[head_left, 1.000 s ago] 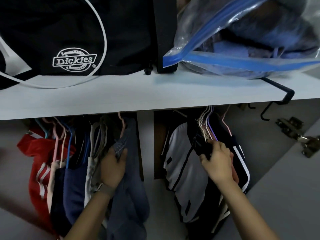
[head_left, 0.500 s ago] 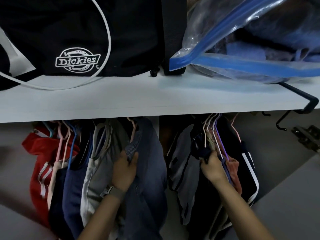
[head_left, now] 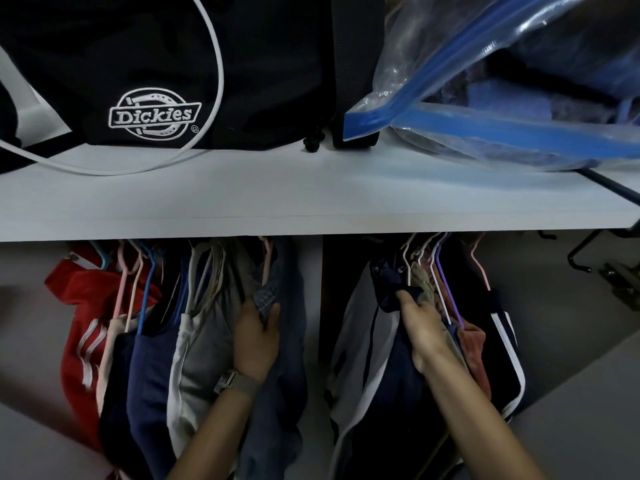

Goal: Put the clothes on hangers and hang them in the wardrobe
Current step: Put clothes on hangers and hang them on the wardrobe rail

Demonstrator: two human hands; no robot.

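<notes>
Overhead, white shelf [head_left: 311,202] with black bag [head_left: 166,71]; left hand [head_left: 256,336] fingers pinching denim garment [head_left: 277,341], right hand [head_left: 420,320] fingers gripping navy garment [head_left: 389,289].

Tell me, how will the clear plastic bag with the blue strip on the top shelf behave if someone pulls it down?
The plastic bag will probably sag and change shape, since its film looks thin and crinkled. It seems bulky with folded blue fabric inside, so likely soft rather than fragile. Its smooth film may slide easily on the white shelf.

rail: hidden behind shelf [head_left: 311,209] | right hand [head_left: 420,323] grip: perhaps on dark cloth
</notes>
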